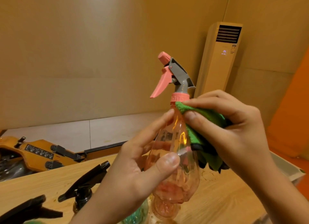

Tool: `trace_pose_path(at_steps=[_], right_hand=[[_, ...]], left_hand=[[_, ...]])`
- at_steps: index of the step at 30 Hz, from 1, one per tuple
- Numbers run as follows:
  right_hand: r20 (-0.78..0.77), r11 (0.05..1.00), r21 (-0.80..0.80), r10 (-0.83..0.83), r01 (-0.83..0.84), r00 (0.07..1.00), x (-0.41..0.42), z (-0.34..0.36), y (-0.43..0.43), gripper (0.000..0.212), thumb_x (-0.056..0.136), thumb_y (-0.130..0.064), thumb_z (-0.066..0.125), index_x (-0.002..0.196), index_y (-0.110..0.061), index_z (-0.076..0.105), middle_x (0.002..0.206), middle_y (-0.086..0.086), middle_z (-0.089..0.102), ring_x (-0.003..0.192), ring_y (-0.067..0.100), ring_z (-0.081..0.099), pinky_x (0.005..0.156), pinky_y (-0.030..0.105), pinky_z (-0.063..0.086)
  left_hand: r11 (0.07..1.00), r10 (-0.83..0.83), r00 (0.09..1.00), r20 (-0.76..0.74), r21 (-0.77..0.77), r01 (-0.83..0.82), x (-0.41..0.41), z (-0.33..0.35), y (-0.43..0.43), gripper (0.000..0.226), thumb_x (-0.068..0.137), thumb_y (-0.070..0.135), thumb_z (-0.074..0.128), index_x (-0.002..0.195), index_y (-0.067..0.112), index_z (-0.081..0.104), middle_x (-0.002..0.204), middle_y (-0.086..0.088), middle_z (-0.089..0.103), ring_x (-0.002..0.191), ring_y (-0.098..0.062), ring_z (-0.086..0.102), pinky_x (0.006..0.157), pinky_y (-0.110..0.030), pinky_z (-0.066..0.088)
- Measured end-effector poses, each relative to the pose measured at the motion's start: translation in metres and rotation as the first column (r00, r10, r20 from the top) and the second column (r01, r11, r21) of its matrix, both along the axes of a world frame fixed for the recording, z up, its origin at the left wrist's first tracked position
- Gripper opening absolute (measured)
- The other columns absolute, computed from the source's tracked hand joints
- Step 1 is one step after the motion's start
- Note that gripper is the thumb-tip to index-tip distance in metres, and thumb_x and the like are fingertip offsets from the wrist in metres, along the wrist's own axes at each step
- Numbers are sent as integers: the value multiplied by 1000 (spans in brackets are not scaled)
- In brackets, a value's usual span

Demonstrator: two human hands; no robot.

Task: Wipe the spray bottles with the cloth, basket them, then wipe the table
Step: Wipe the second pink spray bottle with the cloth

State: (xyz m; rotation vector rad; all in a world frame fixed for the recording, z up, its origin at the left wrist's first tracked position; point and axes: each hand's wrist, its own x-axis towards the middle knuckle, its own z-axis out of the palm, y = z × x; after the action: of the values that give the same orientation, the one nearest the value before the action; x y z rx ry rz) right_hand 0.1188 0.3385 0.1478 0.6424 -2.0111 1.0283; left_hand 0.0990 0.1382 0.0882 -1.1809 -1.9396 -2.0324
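A clear pink spray bottle with a pink trigger and grey head is held upright above the wooden table. My left hand grips its body, thumb on the front and fingers behind. My right hand pinches a green cloth against the bottle's shoulder just under the pink collar. Two more spray bottles with black trigger heads stand at the lower left, one nearer the middle and one at the frame's edge. A greenish bottle shows partly below my left wrist.
A white bin's rim shows at the table's right edge. Beyond the table's far left edge lies an orange machine with black clamps. A tall air conditioner stands against the back wall.
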Motion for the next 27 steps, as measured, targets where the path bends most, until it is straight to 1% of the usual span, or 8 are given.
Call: trace_pose_path(at_steps=[3,4,6,10,16,21,24,27], right_hand=[[-10,1000,2,12,-12,1000,1,-8,-9,21,85,-20,77,105,-26,79,98,-3,69,96,20,68,74,29,56],[-13,1000,16,10,-10,1000,2,-11,-12,21,85,-19,77,105,-26,79,98,-3,68,95,20,68,74,29,55],[-9,1000,12,10,-10,1000,2,-14,-14,21,85,-20,77,105,-26,79,97,-3,68,95,20,68,74,31,55],[-5,997,-81,-7,7,1000,-5,-7,-8,20,87,-23,75,107,-24,79,100,-2,71,97,21,69,76,39,58],[8,999,-40,6,-6,1000,1,-19,-18,21,87,-27,77,108,-25,79,97,-2,68,95,19,67,73,32,55],[-1,994,-109,-6,6,1000,-5,-12,-17,19,90,-22,77,108,-24,78,100,-2,71,98,19,69,77,35,58],[-17,997,-73,-16,15,1000,-2,-19,-21,19,89,-22,77,108,-25,78,99,-2,69,96,20,68,74,34,56],[1,999,-50,1,-1,1000,1,-21,-20,20,86,-26,76,106,-25,79,97,-4,67,96,20,67,74,27,54]], left_hand=[[1000,30,1000,1,5,-30,-1,1,-3,63,82,46,68,141,58,51,142,20,60,127,-16,63,93,-34,60],[999,37,999,-2,10,-37,-2,1,-4,63,83,46,68,142,58,50,140,18,62,126,-17,64,92,-34,60],[999,42,999,-18,10,-42,-2,1,-3,63,84,45,68,142,58,50,138,17,64,125,-16,65,92,-29,60],[999,44,999,-26,-9,-44,1,1,0,61,83,49,66,139,63,49,139,28,60,125,-9,64,89,-18,57],[997,74,997,-36,-9,-74,-3,2,-4,60,84,47,65,140,61,49,135,21,65,123,-13,65,91,-32,60],[996,89,995,-40,-13,-90,0,1,-2,62,81,50,66,139,65,48,137,30,61,122,-11,65,88,-20,57],[995,95,995,-37,11,-95,-1,1,-4,64,81,47,68,140,63,48,137,28,61,123,-9,65,88,-18,57],[996,89,995,-38,12,-89,-2,1,-4,65,82,45,68,142,59,48,138,23,63,126,-7,63,94,-20,55]])
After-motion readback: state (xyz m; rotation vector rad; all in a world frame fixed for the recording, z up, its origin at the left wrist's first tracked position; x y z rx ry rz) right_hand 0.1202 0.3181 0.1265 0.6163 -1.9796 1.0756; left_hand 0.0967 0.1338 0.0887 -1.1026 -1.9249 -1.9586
